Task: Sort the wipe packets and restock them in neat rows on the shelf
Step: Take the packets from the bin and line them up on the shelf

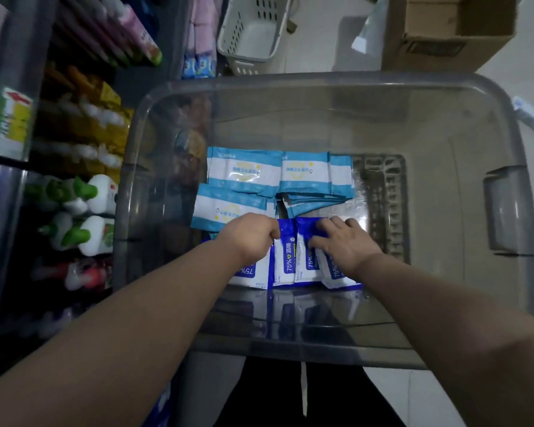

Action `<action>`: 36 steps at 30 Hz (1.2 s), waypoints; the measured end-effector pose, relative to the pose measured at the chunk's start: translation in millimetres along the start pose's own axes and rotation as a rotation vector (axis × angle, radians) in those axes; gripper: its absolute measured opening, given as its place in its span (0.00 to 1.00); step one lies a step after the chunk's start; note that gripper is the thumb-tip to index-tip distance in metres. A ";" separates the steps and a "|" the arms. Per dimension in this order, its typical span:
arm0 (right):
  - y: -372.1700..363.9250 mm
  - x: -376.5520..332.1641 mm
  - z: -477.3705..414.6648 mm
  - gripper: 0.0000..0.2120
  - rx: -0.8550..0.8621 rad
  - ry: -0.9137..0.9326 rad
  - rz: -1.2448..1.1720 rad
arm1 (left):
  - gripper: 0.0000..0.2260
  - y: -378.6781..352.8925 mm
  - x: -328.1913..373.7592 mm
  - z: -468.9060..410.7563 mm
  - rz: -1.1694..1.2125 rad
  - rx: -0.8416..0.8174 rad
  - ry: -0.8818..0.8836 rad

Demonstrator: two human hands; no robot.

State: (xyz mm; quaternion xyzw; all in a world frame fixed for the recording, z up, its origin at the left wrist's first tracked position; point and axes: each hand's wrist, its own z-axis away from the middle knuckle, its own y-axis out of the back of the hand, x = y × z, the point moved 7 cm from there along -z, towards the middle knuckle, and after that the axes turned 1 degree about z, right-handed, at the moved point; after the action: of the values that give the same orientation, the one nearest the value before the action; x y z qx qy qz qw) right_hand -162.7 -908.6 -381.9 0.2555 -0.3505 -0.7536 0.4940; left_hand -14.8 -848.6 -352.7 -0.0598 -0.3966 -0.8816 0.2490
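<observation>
Row of dark-blue-and-white plastic wipe packets [285, 260] runs left–right between the hands: left hand [250, 237] grips its left end, right hand [344, 243] grips the right.

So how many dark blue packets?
4 dark blue packets in a row at the bin's near end: one under the left hand, two between, one under the right hand. Others may be hidden.

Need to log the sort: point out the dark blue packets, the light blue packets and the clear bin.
dark blue packets [285, 263]: head view, label of middle packet.
light blue packets [244, 172]: head view, white band, back-left packet.
clear bin [506, 217]: head view, right handle.
</observation>
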 end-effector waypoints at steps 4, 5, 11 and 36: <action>-7.4 14.3 4.3 0.19 -0.010 -0.116 0.132 | 0.13 -6.1 0.7 -2.9 0.024 -0.014 0.011; -9.5 19.2 5.4 0.17 -0.020 -0.124 0.146 | 0.14 -7.2 1.4 -4.5 0.027 -0.015 0.011; -29.9 41.6 15.6 0.29 -0.163 -0.094 0.082 | 0.13 -10.6 20.1 -17.3 -0.029 -0.038 0.014; 27.3 74.6 57.7 0.14 0.077 -0.544 -0.408 | 0.09 -43.8 57.0 -31.7 0.092 -0.002 0.315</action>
State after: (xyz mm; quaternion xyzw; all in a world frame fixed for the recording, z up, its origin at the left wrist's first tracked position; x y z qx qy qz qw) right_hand -218.0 -968.8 -327.5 0.1285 -0.4392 -0.8636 0.2118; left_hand -82.7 -869.4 -386.3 0.0608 -0.3488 -0.8681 0.3480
